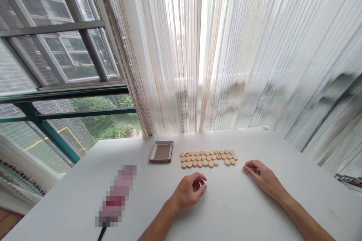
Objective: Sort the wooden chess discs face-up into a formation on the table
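White table (226,199), daylight from a window (58,26) at about ten o'clock; striped sheer curtain (186,52) at twelve. Right hand (256,172): thumb and fingertips pinched on one small disc (244,170), only its pale edge showing past the fingers, at the hand's nine o'clock tip, low at the tabletop; whether it touches the table, cannot tell. Left hand (192,190): loosely curled, thumb and forefinger apart, nothing in the grasp. Wooden pieces (207,157), round and pale, lie flat and close together in three rows, at one o'clock from the left hand and between nine and ten from the right, apart from both. Most faces plain; one in the far row, toward its nine o'clock end, bears a dark mark, another in the middle row, toward three o'clock, a red one. Near row broken by a gap toward its three o'clock end, two pieces beyond it. Shallow box (161,152), reddish rim, at between ten and eleven from the left hand, beside the rows. Pixelated item (117,194), pinkish, at nine o'clock from that hand; black cord (102,232) at its near end.
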`<state>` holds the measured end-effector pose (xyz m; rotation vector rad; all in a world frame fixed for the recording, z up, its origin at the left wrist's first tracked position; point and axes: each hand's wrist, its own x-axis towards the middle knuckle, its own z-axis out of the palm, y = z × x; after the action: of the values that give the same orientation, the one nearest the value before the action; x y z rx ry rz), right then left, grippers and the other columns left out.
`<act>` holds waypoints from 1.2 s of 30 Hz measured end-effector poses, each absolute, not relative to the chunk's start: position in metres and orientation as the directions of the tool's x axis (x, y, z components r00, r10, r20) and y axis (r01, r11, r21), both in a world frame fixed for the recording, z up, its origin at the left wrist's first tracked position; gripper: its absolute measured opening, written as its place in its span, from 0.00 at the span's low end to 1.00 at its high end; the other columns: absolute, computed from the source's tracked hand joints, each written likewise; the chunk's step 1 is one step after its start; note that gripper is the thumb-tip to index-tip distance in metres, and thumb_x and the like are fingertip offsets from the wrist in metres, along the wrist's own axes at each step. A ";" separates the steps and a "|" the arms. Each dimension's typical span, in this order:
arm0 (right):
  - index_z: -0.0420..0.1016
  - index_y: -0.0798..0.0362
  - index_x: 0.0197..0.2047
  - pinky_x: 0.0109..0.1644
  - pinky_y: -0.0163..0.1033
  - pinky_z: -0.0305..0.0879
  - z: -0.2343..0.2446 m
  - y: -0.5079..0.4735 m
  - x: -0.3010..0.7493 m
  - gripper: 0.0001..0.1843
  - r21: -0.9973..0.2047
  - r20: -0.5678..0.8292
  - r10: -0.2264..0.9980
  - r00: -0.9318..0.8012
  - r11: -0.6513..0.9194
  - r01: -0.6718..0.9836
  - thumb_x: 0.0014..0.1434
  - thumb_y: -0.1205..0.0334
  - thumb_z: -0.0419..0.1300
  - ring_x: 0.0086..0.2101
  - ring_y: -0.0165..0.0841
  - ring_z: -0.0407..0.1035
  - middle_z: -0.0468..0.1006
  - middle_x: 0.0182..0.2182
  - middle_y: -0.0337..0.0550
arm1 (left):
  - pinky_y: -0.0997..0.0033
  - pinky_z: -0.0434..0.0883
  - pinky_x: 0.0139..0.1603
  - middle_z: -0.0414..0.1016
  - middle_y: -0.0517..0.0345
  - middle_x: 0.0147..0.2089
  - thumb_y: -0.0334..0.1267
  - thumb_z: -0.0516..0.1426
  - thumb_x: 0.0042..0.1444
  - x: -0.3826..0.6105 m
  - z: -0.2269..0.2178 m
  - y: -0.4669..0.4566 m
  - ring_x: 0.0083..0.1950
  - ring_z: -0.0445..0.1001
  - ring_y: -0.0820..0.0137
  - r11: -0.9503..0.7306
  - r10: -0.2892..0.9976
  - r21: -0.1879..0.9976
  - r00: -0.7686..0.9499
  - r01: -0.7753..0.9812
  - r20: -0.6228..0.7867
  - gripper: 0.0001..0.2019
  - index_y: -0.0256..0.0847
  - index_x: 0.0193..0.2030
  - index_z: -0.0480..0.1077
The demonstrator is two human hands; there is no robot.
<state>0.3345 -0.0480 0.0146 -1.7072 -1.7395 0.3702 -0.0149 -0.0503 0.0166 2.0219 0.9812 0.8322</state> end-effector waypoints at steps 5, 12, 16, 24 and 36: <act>0.74 0.47 0.41 0.39 0.40 0.68 0.014 -0.056 0.331 0.17 -0.648 0.261 0.961 0.086 0.109 0.754 0.64 0.45 0.52 0.35 0.38 0.72 0.79 0.37 0.44 | 0.74 0.70 0.34 0.77 0.56 0.36 0.38 0.55 0.63 -0.014 0.017 -0.051 0.33 0.72 0.71 -0.465 0.848 0.793 0.457 0.394 0.270 0.07 0.41 0.44 0.72; 0.75 0.47 0.40 0.49 0.43 0.69 0.021 -0.063 0.325 0.12 -0.628 0.302 0.949 -0.092 0.270 0.730 0.62 0.49 0.57 0.41 0.40 0.72 0.78 0.40 0.45 | 0.59 0.68 0.57 0.75 0.53 0.49 0.32 0.57 0.60 -0.001 0.031 -0.045 0.52 0.71 0.61 -0.684 0.729 0.541 0.473 0.489 0.495 0.10 0.45 0.47 0.72; 0.75 0.46 0.40 0.49 0.43 0.69 0.023 -0.066 0.316 0.11 -0.617 0.292 0.946 -0.141 0.299 0.728 0.63 0.50 0.57 0.41 0.40 0.72 0.78 0.40 0.44 | 0.56 0.67 0.58 0.75 0.52 0.51 0.33 0.58 0.60 0.018 0.034 -0.039 0.54 0.70 0.60 -0.729 0.685 0.466 0.535 0.502 0.496 0.10 0.45 0.47 0.72; 0.74 0.46 0.40 0.53 0.47 0.67 0.025 -0.071 0.298 0.10 -0.607 0.333 0.910 -0.247 0.408 0.683 0.64 0.50 0.57 0.46 0.42 0.69 0.78 0.40 0.45 | 0.57 0.67 0.57 0.76 0.52 0.49 0.32 0.57 0.60 0.007 0.027 -0.049 0.53 0.71 0.61 -0.733 0.679 0.469 0.577 0.493 0.454 0.07 0.44 0.43 0.73; 0.76 0.45 0.42 0.54 0.48 0.69 0.021 -0.070 0.291 0.11 -0.599 0.363 0.900 -0.242 0.425 0.679 0.64 0.49 0.57 0.47 0.44 0.71 0.78 0.44 0.47 | 0.55 0.68 0.58 0.76 0.52 0.47 0.33 0.54 0.63 -0.061 0.025 -0.018 0.52 0.72 0.60 -0.561 0.785 0.532 0.204 0.634 0.585 0.07 0.44 0.42 0.74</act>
<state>0.2912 -0.0700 0.0211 -1.3303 -2.0056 0.4186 -0.0606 -0.0179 0.0247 2.2951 1.3709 1.2851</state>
